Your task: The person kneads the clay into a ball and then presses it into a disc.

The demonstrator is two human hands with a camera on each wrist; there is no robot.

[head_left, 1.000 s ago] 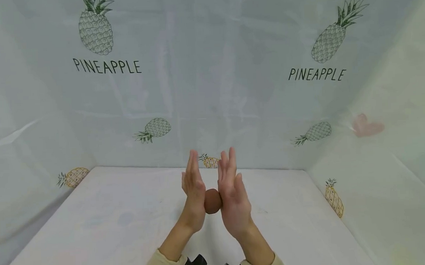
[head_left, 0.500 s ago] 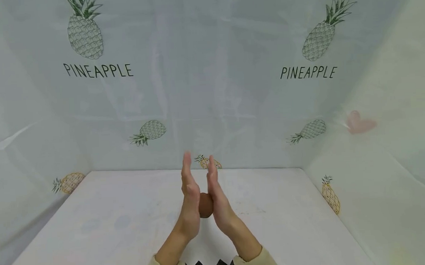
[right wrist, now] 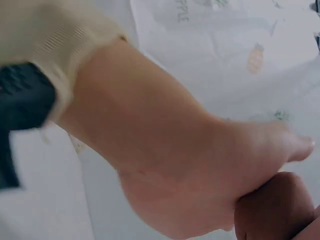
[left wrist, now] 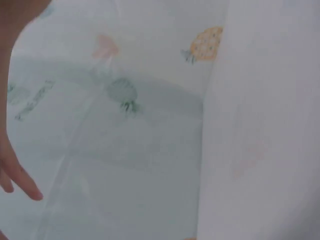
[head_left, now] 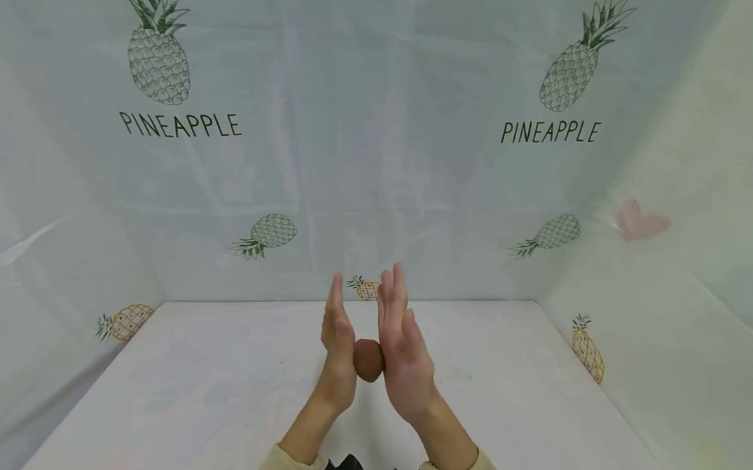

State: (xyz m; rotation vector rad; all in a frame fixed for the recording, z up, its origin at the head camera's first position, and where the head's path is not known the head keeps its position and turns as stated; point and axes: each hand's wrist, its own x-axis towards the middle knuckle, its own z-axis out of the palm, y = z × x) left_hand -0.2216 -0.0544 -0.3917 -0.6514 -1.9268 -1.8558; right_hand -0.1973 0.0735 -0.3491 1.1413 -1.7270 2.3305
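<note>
My left hand (head_left: 338, 342) and right hand (head_left: 402, 346) stand upright with palms facing and fingers straight, pressing a small reddish-brown lump of soft clay-like material (head_left: 368, 359) between the heels of the palms; neither hand curls round it. The lump is held in the air above the white cloth-covered table (head_left: 169, 405), not touching it. In the right wrist view the same lump (right wrist: 277, 207) sits against the base of the left palm (right wrist: 200, 170), below a beige knitted sleeve cuff (right wrist: 55, 40). I judge the shaping well advanced: the lump already reads as a rounded ball, though slightly uneven on its lower edge, so some smoothing seems left, and it has not been set down. Behind the hands hangs a pale backdrop printed with pineapples and the word PINEAPPLE (head_left: 180, 123)
</note>
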